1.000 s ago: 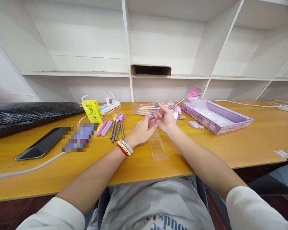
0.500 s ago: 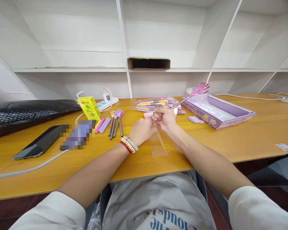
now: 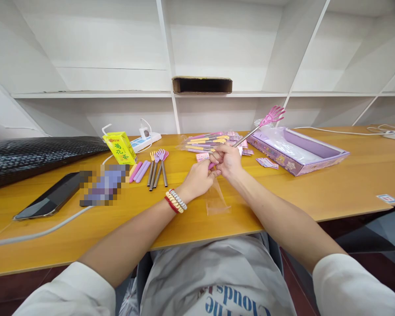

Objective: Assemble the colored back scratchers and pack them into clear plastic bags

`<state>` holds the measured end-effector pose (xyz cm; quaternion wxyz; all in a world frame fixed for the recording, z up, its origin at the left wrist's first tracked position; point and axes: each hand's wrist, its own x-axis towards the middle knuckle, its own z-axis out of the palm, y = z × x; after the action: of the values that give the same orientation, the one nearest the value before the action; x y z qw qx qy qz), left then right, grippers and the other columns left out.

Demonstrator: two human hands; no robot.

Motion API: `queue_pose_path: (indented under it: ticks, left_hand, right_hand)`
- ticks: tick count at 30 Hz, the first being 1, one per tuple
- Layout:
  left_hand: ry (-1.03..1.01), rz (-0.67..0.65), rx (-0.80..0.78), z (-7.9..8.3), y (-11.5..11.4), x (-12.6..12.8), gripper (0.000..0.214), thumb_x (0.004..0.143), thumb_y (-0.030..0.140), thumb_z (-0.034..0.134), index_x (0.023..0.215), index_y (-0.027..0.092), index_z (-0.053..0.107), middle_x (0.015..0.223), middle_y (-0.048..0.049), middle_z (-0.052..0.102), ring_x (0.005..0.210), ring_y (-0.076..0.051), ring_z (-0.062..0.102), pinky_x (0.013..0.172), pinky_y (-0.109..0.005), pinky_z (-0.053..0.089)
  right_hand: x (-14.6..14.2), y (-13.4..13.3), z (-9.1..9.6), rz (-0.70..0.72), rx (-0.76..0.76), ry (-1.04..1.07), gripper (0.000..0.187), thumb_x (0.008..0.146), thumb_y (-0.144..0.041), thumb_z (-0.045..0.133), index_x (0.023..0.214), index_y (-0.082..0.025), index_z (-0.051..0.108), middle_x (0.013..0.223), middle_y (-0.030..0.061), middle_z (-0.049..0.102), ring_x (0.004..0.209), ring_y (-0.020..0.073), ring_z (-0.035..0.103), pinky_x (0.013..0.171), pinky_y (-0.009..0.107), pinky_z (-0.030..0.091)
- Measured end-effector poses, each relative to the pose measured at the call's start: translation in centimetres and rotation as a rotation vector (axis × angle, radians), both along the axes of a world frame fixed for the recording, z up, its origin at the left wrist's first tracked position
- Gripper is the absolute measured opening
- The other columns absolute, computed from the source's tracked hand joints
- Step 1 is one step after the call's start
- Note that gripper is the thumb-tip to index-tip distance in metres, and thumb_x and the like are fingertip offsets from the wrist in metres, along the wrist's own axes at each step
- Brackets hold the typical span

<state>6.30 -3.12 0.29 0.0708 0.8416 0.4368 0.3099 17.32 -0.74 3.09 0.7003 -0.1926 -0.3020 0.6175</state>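
A back scratcher (image 3: 272,116) with a pink claw head and a metal rod points up and away to the right. My right hand (image 3: 228,163) is wrapped round its rod. My left hand (image 3: 200,176) is closed at the lower end, where a bit of pink handle shows between the two hands. Below them a clear plastic bag (image 3: 218,204) lies on the table. To the left are several back scratcher heads with metal rods (image 3: 157,169) and, beside them, pink and purple handles (image 3: 141,171). Bagged back scratchers (image 3: 207,140) lie beyond my hands.
An open purple box (image 3: 299,158) holding plastic film stands right, near small printed cards (image 3: 267,163). At left are a yellow drink carton (image 3: 120,148), a power strip (image 3: 146,142), a phone (image 3: 52,197), a blurred-out item (image 3: 105,184) and a cable. White shelves (image 3: 102,94) rise behind.
The back scratcher's claw head has tilted slightly upward. Both hands keep their grip, almost unmoved. The whole view has shifted a little.
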Motion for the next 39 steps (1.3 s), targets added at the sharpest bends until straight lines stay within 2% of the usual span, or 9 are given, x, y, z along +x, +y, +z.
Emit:
queue_pose_path:
  ticks: [8,13,17,22,25,29,33,35,39]
  left_hand:
    - [0.129,0.120,-0.024,-0.5,-0.1,-0.4,0.035,0.085,0.049,0.042,0.095,0.018,0.055,0.077,-0.0069,0.063,0.071,-0.022,0.061,0.058,-0.028,0.037]
    - [0.209,0.144,-0.005,-0.2,0.2,-0.6,0.031,0.083,0.045,0.045,0.082,0.018,0.059,0.071,-0.0086,0.062,0.070,-0.024,0.061,0.058,-0.029,0.037]
    - [0.195,0.124,0.001,-0.1,0.4,-0.7,0.027,0.084,0.042,0.045,0.082,0.018,0.058,0.070,-0.0083,0.061,0.069,-0.024,0.060,0.057,-0.029,0.036]
    - [0.122,0.077,-0.028,-0.3,0.0,-0.2,0.033,0.087,0.045,0.039,0.094,0.016,0.053,0.077,-0.0077,0.061,0.068,-0.022,0.058,0.055,-0.029,0.036]
    - [0.005,0.027,0.011,-0.1,-0.4,0.2,0.023,0.086,0.037,0.045,0.092,0.015,0.051,0.085,-0.0079,0.061,0.075,-0.020,0.057,0.062,-0.029,0.040]
    - [-0.126,-0.039,-0.032,0.4,-0.7,0.5,0.009,0.079,0.025,0.052,0.081,0.016,0.051,0.076,-0.0027,0.058,0.068,-0.015,0.052,0.062,-0.027,0.040]
    - [-0.149,-0.123,-0.065,0.2,-0.6,0.5,0.021,0.074,0.032,0.061,0.081,0.016,0.050,0.070,0.0009,0.054,0.061,-0.013,0.048,0.059,-0.026,0.039]
    - [-0.132,-0.111,-0.040,-0.2,-0.4,0.5,0.024,0.075,0.036,0.060,0.081,0.016,0.049,0.071,-0.0003,0.055,0.063,-0.014,0.050,0.060,-0.026,0.039]
    - [-0.018,0.009,-0.022,-1.1,-0.1,0.6,0.025,0.084,0.037,0.049,0.094,0.014,0.046,0.085,-0.0092,0.061,0.073,-0.021,0.058,0.060,-0.030,0.041]
  right_hand:
    - [-0.8,-0.6,-0.2,-0.001,-0.019,-0.086,0.052,0.050,-0.005,0.056,0.058,-0.021,0.007,0.036,-0.0119,0.018,0.029,0.0021,0.019,0.030,0.020,0.018]
    - [-1.0,-1.1,0.3,-0.033,-0.075,-0.084,0.052,0.050,-0.006,0.057,0.059,-0.020,0.007,0.034,-0.0124,0.016,0.028,0.0023,0.018,0.029,0.020,0.017]
    - [-1.0,-0.9,0.4,-0.042,-0.044,-0.055,0.050,0.050,-0.006,0.057,0.058,-0.020,0.009,0.033,-0.0126,0.017,0.028,0.0022,0.017,0.029,0.020,0.017]
    - [-0.5,-0.4,0.1,-0.045,-0.004,-0.065,0.051,0.050,-0.005,0.056,0.057,-0.020,0.008,0.034,-0.0119,0.018,0.028,0.0018,0.018,0.030,0.019,0.015]
    - [-0.1,-0.2,0.1,-0.066,0.008,-0.067,0.049,0.051,-0.005,0.055,0.057,-0.020,0.008,0.034,-0.0119,0.018,0.028,0.0016,0.017,0.030,0.020,0.015]
    - [0.2,-0.2,0.5,-0.074,-0.016,-0.060,0.048,0.050,-0.005,0.054,0.056,-0.020,0.009,0.033,-0.0124,0.017,0.027,0.0014,0.015,0.030,0.019,0.014]
    - [0.4,-0.3,0.9,-0.069,-0.038,-0.068,0.047,0.050,-0.005,0.053,0.058,-0.020,0.009,0.034,-0.0128,0.016,0.027,0.0015,0.014,0.030,0.019,0.011]
    - [0.4,-0.4,0.8,-0.068,-0.055,-0.076,0.047,0.050,-0.004,0.052,0.059,-0.020,0.009,0.035,-0.0131,0.015,0.028,0.0014,0.013,0.030,0.018,0.011]
    - [0.0,-0.4,0.4,-0.074,-0.065,-0.082,0.045,0.050,-0.004,0.051,0.061,-0.021,0.010,0.037,-0.0135,0.016,0.028,0.0010,0.014,0.031,0.018,0.012]
